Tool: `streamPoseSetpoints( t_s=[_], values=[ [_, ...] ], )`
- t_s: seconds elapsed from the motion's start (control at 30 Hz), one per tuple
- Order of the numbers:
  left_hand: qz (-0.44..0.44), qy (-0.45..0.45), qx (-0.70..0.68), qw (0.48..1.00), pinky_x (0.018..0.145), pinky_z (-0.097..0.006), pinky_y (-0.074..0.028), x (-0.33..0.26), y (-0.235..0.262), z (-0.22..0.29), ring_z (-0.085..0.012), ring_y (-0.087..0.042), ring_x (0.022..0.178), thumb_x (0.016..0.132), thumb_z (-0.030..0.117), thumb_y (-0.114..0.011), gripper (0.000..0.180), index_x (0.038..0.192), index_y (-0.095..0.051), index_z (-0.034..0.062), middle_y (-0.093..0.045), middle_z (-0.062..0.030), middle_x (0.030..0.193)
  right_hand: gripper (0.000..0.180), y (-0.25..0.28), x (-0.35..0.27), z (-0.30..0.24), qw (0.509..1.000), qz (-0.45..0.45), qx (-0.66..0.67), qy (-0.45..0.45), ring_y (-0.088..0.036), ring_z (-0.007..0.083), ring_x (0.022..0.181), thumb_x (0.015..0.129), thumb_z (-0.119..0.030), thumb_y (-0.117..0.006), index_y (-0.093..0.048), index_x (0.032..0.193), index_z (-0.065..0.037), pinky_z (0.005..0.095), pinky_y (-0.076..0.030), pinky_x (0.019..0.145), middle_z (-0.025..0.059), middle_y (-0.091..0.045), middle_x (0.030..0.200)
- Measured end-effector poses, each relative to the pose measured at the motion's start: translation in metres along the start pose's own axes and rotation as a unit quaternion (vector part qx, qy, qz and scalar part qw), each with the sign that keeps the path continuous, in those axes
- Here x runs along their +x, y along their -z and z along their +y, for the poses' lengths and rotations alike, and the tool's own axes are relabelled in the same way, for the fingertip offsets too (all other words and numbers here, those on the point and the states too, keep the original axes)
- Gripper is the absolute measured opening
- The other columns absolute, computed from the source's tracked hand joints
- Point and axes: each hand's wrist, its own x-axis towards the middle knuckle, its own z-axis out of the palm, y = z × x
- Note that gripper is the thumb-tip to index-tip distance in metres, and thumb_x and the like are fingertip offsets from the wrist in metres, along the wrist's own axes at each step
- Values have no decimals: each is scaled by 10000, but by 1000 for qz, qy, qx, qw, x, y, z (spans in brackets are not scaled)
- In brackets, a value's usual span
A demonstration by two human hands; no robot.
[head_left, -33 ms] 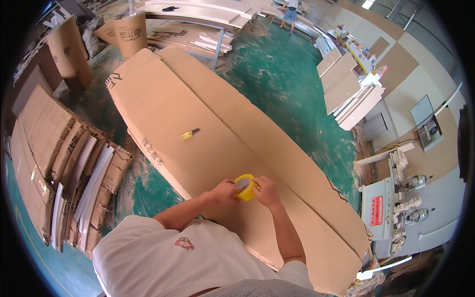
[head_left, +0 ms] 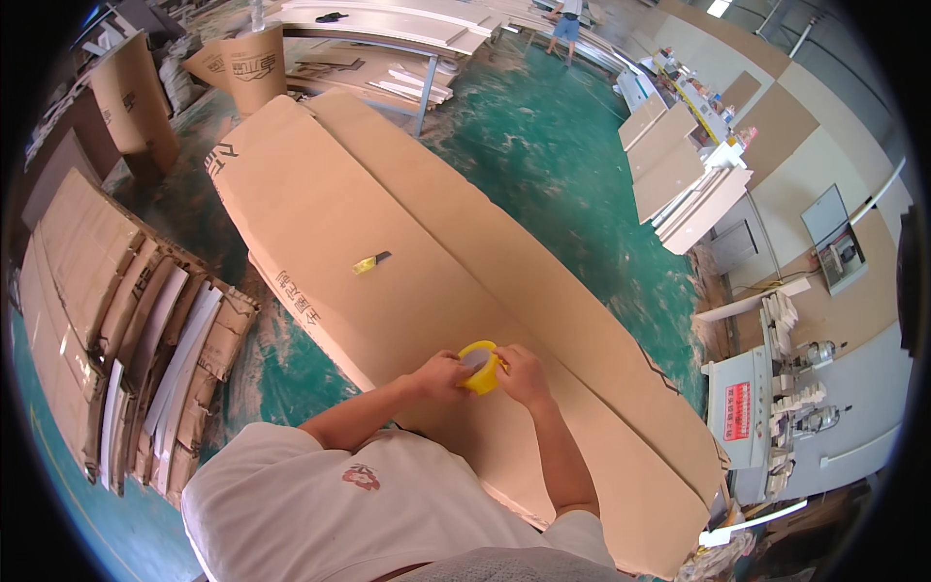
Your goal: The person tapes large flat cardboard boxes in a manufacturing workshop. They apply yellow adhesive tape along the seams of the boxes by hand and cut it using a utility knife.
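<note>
Hardly anything is shifting since the earlier frame: only the whole view is sliding a touch, while both hands are keeping the same pose. The left hand (head_left: 443, 375) is gripping the left side of a yellow roll of tape (head_left: 483, 378), its fingers curling closed around the wall and partly reaching into the core. The right hand (head_left: 524, 375) is pinching at the right rim, fingers nearly together; whether a loose tape end is lying between them, I cannot tell. The roll is sitting above the near half of a long brown cardboard sheet (head_left: 388, 209), and a knife with a yellow handle (head_left: 366, 265) is resting farther off to the left. Judging by its look, the roll is light and stiff, hardly fragile, with a smooth outer face that may be slipping under a loose hold; its rim and core are offering the surest grip.
</note>
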Motion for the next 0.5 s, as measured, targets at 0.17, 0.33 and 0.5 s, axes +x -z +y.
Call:
streamPoseSetpoints(
  t_s=[0.17, 0.33, 0.5],
  values=[
    [-32, -32, 0, 999, 1070, -509, -394, 1, 2, -6, -307, -669, 984, 858, 395, -727, 420, 1147, -667, 96, -712, -140, 925, 217, 5, 2, 8, 994, -15, -59, 91, -672, 324, 823, 845, -50, -660, -707, 1057, -52, 429, -553, 716, 121, -690, 905],
    [-35, -43, -157, 986, 941, -444, -465, -3, 2, -42, -332, -638, 1010, 855, 359, -727, 386, 1094, -671, 60, -682, -168, 966, 216, 7, 7, 5, 978, -87, -90, 164, -661, 308, 753, 824, -28, -675, -696, 1038, -46, 396, -538, 673, 124, -682, 875],
    [-89, -1, -215, 973, 858, -410, -485, -4, 7, -48, -358, -614, 1005, 857, 365, -729, 387, 1077, -687, 50, -654, -171, 1000, 284, 15, 7, 3, 974, -186, 129, 19, -648, 297, 721, 809, -14, -696, -670, 1089, -46, 362, -524, 653, 145, -676, 864]
  ],
)
